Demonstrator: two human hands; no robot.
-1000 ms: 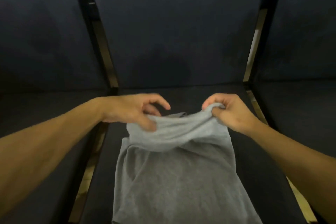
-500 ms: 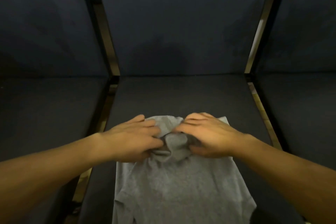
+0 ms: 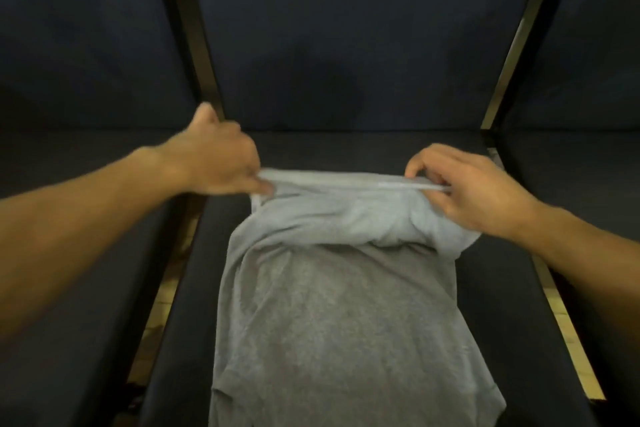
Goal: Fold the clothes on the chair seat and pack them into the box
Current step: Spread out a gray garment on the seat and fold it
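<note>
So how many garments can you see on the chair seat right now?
1. A single grey garment lies lengthwise on the middle chair seat, its far edge pinched by the left hand and the right hand. Others may lie out of view; no box shows.

Shirt (image 3: pixel 332 305) lies on the middle chair seat (image 3: pixel 502 288), between neighbouring seats.

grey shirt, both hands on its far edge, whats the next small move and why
Probably bring the far edge toward the body and lay it over the flat lower part. The left hand and right hand each pinch a far corner of the grey shirt, the edge stretched taut between them, bunched cloth just under it. The rest lies flat on the chair seat, so folding it over looks likely.
</note>
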